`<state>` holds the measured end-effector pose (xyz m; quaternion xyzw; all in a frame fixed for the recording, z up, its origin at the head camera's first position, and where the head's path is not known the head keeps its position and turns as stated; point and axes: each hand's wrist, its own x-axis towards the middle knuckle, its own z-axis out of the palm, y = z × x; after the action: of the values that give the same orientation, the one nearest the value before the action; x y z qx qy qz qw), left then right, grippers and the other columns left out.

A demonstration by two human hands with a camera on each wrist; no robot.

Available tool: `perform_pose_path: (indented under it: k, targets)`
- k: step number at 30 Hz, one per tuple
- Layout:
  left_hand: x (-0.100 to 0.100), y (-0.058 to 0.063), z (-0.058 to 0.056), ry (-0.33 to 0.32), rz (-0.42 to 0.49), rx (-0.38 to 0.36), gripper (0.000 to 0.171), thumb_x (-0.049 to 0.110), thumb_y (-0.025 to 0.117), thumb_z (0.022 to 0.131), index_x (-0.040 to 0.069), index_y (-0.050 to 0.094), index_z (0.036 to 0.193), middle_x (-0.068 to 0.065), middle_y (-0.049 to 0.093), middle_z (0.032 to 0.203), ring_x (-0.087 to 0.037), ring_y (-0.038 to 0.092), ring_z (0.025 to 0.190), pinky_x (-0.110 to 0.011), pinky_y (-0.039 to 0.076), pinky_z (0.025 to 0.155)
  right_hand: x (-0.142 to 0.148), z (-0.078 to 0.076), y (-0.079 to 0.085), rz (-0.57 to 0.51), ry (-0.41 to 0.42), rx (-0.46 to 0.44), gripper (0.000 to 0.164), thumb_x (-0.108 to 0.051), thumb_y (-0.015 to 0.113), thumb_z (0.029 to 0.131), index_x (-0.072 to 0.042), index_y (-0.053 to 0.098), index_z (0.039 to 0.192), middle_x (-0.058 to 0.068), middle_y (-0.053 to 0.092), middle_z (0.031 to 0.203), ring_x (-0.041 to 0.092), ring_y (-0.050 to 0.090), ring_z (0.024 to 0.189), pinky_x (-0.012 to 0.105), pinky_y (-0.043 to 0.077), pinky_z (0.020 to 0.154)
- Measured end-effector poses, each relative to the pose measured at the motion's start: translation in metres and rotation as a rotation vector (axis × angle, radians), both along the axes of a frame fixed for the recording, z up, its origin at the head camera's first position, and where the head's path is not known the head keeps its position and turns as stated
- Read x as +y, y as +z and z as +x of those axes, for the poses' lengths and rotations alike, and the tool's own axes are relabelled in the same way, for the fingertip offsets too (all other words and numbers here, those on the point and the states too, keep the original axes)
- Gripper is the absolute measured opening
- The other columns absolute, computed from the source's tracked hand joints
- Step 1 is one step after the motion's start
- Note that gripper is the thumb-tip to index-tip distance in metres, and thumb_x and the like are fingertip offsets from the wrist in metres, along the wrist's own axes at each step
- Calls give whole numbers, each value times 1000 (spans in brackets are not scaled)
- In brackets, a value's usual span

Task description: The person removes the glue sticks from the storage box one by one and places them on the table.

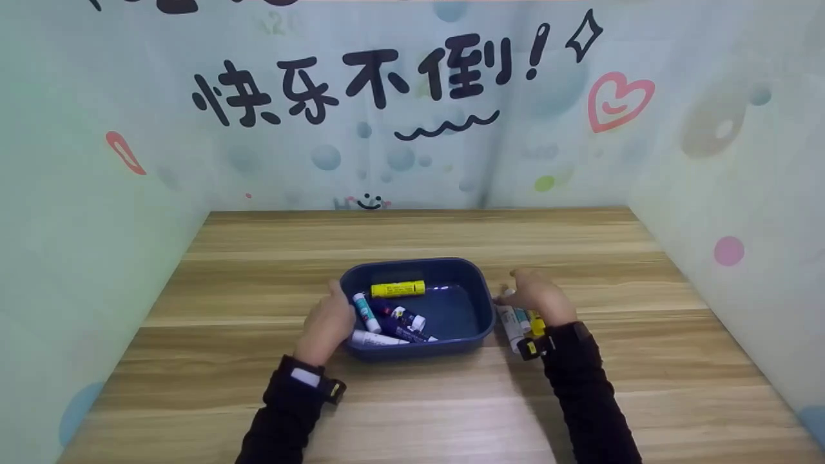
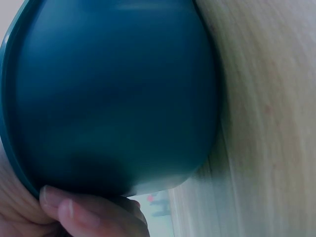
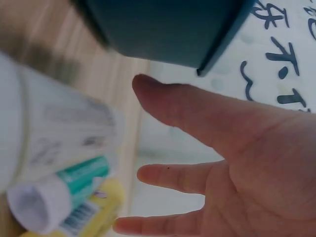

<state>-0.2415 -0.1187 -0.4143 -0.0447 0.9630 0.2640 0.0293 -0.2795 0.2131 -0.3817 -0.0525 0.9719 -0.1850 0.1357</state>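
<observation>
A dark blue plastic basin (image 1: pixel 459 316) stands on the table with several small tubes in it. Among them are a yellow tube (image 1: pixel 398 289), a white-and-teal stick (image 1: pixel 367 313), a dark purple stick (image 1: pixel 407 317) and a white tube (image 1: pixel 379 338). My left hand (image 1: pixel 327 325) grips the basin's left side, fingers curled at its rim in the left wrist view. At the opposite side, my right hand (image 1: pixel 544 298) has its fingers spread; the thumb (image 3: pixel 163 98) is close to the basin wall. Under that hand lie a white tube (image 1: pixel 511 328), a white-and-teal stick (image 3: pixel 81 180) and something yellow (image 1: pixel 537 324).
The wooden table (image 1: pixel 412 412) reaches back to a printed cloth wall (image 1: pixel 277 161). Cloth walls also stand at the left and right sides. Black straps (image 1: pixel 309 380) sit around both wrists.
</observation>
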Motion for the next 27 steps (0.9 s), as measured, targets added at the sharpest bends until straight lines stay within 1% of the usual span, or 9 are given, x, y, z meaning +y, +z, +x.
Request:
perform_pose_path:
  k: [3,5,8,10,14,21,24,27]
  targets:
    - [0,0,0,2,7,5,47,10,43,91,-8,24,131,-21,60,82,-28,55,68,-39,43,57,-5,3,7,4,1,58,75,-36,59,87,6,30,141,33,34,139,48,31,129,56,31,104]
    - [-1,0,0,-1,3,6,48,10,42,91,-8,24,131,-22,60,82,-29,56,69,-40,44,57,-9,5,11,-11,13,115,70,-33,58,88,5,32,140,34,35,138,48,33,128,56,31,103]
    - [-1,0,0,-2,1,5,49,10,42,91,-9,23,132,-24,61,85,-31,58,71,-42,45,59,-18,9,16,-36,47,193,64,-31,59,88,3,37,137,34,39,135,47,39,124,54,35,101]
    - [-1,0,0,1,4,-3,49,10,42,91,-8,23,132,-24,62,88,-32,59,73,-42,45,60,-24,11,19,-53,75,222,61,-31,59,89,1,40,136,33,42,133,45,43,121,54,37,99]
    - [-1,0,-1,7,12,-15,48,10,41,91,-8,24,131,-25,62,90,-32,58,74,-42,45,60,-36,18,24,-100,129,241,56,-29,59,89,-1,42,135,30,44,130,42,46,118,53,38,98]
    - [0,1,0,10,11,-19,48,12,42,92,-6,23,132,-22,61,86,-29,57,70,-38,43,57,-54,27,23,-101,242,307,53,-27,63,87,-2,47,131,25,50,126,39,51,114,50,40,97]
    - [0,1,0,9,11,-20,48,12,43,92,-6,24,131,-22,61,85,-28,56,69,-38,43,55,-62,29,21,-100,265,275,54,-28,64,87,-3,47,132,25,49,129,37,51,115,48,41,97]
    - [-1,1,1,6,5,-16,47,12,43,91,-7,24,130,-23,61,86,-29,57,70,-39,43,56,-70,32,18,-70,288,238,55,-28,64,86,-5,46,133,22,48,130,36,51,115,47,43,96]
